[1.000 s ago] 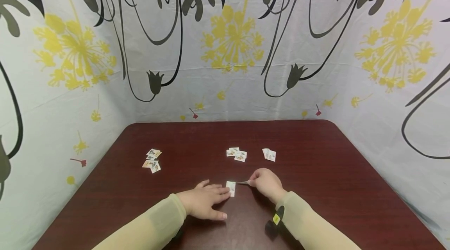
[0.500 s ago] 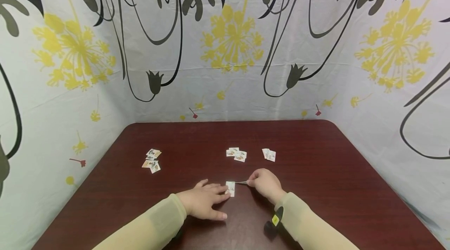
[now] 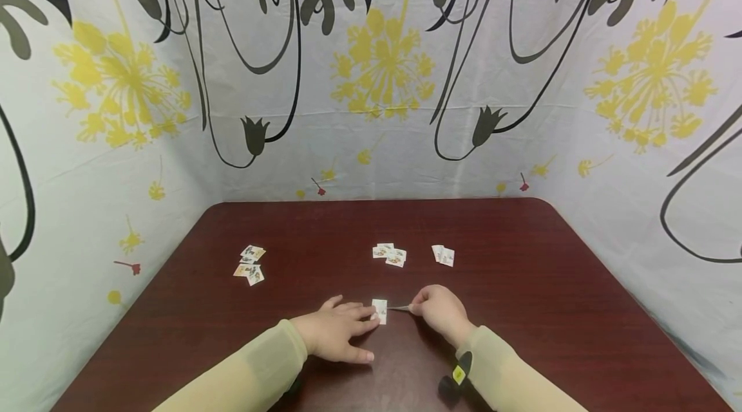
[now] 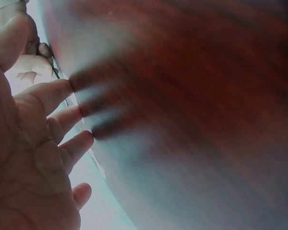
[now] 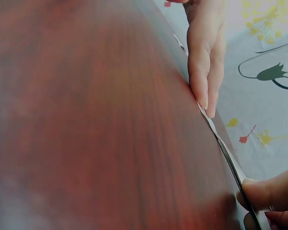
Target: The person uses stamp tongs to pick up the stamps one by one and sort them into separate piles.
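In the head view a small white printed card point(image 3: 380, 309) lies flat near the table's middle. My left hand point(image 3: 338, 331) is spread palm-down, with fingertips resting on the card's left side and the thumb apart. My right hand point(image 3: 442, 313) pinches slim metal tweezers point(image 3: 399, 308), whose tips reach the card's right edge. The right wrist view has the tweezers point(image 5: 234, 175) running along the tabletop toward the left fingertips point(image 5: 205, 98). Straight left fingers point(image 4: 76, 146) press down in the left wrist view, hiding part of the card.
Several small cards point(image 3: 248, 270) lie overlapping at the left of the dark red table point(image 3: 324, 225). Another group of cards point(image 3: 397, 257) sits beyond the hands, and a smaller one of cards point(image 3: 446, 257) right of it. Patterned cloth point(image 3: 371, 167) hangs around the table.
My right hand has shifted slightly toward me, and the tweezers' tips now sit lower along the card's right edge. The left hand stays still.
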### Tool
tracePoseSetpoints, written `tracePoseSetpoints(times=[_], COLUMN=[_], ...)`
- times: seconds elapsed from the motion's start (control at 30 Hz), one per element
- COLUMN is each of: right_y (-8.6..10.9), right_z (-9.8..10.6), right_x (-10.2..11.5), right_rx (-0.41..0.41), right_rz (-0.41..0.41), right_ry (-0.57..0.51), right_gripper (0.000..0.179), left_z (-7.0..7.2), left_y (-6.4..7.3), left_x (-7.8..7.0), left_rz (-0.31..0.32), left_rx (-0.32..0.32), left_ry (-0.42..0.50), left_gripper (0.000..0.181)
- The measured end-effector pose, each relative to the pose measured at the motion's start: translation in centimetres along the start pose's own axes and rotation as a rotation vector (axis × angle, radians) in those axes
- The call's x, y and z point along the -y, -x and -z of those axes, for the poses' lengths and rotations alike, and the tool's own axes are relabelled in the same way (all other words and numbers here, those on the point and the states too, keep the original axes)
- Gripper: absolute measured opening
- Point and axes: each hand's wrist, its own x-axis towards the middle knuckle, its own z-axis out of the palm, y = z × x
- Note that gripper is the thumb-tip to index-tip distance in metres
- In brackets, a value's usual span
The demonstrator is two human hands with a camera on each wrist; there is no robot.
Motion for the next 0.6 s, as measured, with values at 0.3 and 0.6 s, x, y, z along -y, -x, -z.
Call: tracePoseSetpoints(times=[0.3,0.6], right_y=[0.37,0.03], right_z=[0.12,0.07], right_x=[0.06,0.01], right_rx=[-0.005,-0.007], right_rz=[0.012,0.008], right_ry=[0.004,-0.003], right_gripper=[0.016,0.014], left_z=[0.07,-0.01], left_y=[0.05,-0.02], left_x=[-0.06,-0.13], left_rz=[0.000,0.003], left_rx=[0.005,0.009], left_ry=[0.018,0.034], left_gripper=[0.072,0.072])
